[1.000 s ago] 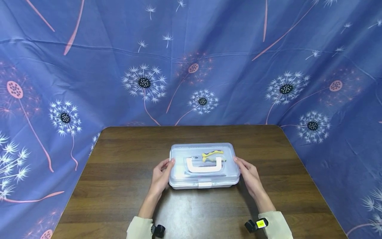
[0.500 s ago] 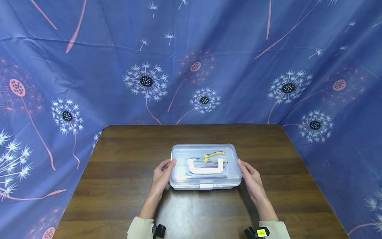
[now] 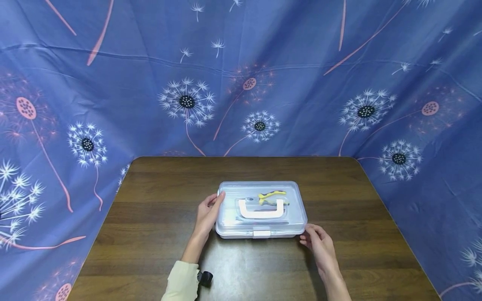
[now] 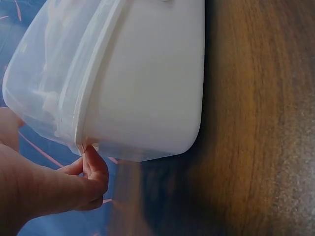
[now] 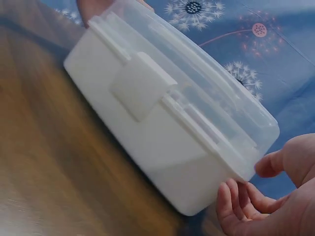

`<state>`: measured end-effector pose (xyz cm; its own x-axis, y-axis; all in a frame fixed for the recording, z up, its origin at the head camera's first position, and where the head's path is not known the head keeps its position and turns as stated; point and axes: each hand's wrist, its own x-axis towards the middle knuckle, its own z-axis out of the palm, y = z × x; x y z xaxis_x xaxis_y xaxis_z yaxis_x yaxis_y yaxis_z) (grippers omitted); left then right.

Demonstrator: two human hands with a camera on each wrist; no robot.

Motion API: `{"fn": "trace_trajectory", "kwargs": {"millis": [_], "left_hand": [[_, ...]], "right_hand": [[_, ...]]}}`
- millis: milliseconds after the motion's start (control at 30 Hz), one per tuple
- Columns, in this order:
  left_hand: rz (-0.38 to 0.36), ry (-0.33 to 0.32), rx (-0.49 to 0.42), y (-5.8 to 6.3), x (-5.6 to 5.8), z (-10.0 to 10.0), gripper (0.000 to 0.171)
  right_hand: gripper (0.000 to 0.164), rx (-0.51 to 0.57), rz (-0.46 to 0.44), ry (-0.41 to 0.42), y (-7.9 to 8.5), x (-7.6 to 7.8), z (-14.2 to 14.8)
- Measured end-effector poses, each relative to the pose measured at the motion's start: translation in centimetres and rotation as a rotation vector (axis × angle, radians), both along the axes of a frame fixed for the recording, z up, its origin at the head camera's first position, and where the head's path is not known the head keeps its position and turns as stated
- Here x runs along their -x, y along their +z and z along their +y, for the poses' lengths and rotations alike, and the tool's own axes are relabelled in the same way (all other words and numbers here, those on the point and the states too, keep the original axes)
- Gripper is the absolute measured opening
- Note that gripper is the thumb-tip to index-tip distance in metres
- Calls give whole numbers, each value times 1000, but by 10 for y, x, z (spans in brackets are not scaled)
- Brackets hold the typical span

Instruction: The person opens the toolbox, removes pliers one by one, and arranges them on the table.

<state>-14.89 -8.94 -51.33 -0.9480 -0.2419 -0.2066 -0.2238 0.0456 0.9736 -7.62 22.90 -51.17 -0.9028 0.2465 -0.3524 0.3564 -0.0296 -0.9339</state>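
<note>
A toolbox (image 3: 229, 234) with a translucent lid (image 3: 226, 209) and a white base stands on the wooden table. Its white handle (image 3: 261, 214) lies folded on the lid, and a white latch (image 5: 142, 86) sits at the middle of the front. Through the lid show yellow-handled pliers (image 3: 273, 193). My left hand (image 3: 207, 215) grips the left side, thumb on the lid's edge and fingers curled under the rim. At the front right corner is my right hand (image 3: 321, 246), loosely curled, its fingertips right at the rim and its thumb beside the lid.
The brown table (image 3: 158, 188) extends around the toolbox on every side. Blue cloth (image 3: 293, 83) with a dandelion print hangs behind the table and at both sides. A black wrist camera (image 3: 205, 279) is strapped by the left sleeve.
My right hand has come down from the toolbox's right side to its front right corner. My left hand keeps its hold, shifting slightly up. The toolbox looks still.
</note>
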Motion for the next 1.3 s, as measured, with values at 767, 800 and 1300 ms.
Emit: {"fn": "trace_trajectory", "kwargs": {"millis": [767, 800, 1300], "left_hand": [[5, -15, -24, -5, 2, -2, 70], [8, -17, -24, -5, 2, -2, 70], [9, -12, -40, -3, 0, -3, 70]], "right_hand": [[69, 180, -108, 340, -23, -11, -66], [68, 206, -102, 350, -24, -10, -67], [59, 157, -90, 291, -26, -12, -76]]}}
